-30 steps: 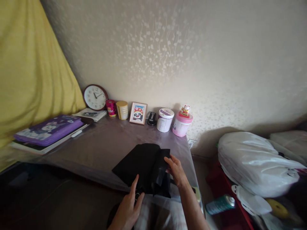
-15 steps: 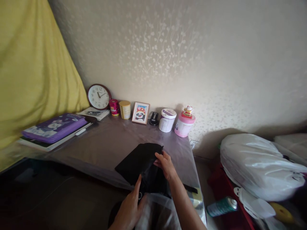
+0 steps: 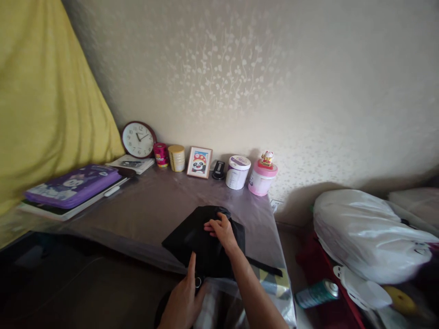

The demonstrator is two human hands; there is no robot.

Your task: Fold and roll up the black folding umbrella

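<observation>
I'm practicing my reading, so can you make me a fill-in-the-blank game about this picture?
1. The right hand is over fabric colored ____.
2. The animal in the framed picture is a ____.
3. The little figurine stands on a tub whose lid is ____.
4. The curtain is ____.

Missing words: black, panda, pink, yellow.

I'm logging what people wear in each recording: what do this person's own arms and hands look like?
The left hand and right hand are both bare, without gloves. The right forearm is uncovered too, with no sleeve, watch or bracelet in view. Little more than the left wrist shows on the other side, also without a sleeve. Finer details are too small to tell.
</observation>
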